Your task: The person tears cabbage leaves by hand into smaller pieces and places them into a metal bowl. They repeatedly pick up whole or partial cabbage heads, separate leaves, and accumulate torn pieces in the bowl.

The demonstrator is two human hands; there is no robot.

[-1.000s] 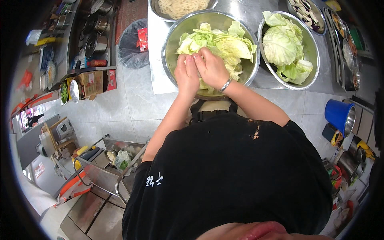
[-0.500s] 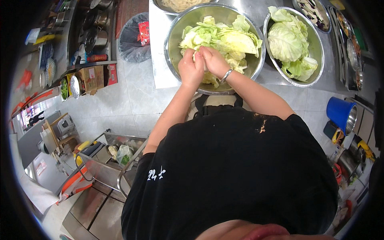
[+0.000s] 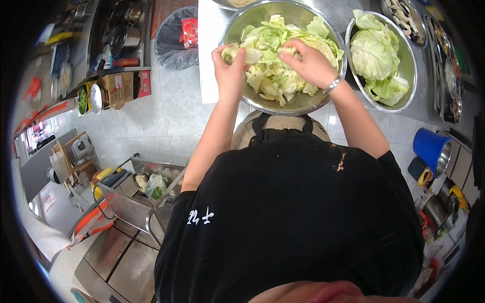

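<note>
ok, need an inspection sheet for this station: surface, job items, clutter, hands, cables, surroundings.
Surface: metal table, bowls standing on it.
Job items: large metal bowl of loose cabbage pieces; second bowl to its right, holding a largely intact cabbage.
Clutter: dark-edged slices in a bowl, upper right.
Hands: left hand and right hand apart, each gripping a cabbage piece.
Cables: nothing seen.
Surroundings: lined bin left of table; metal cart lower left; blue bucket right.

Upper bowl (image 3: 227,6) — cropped above, cabbage piece (image 3: 286,51) — partly hidden by right hand (image 3: 311,62)
</note>
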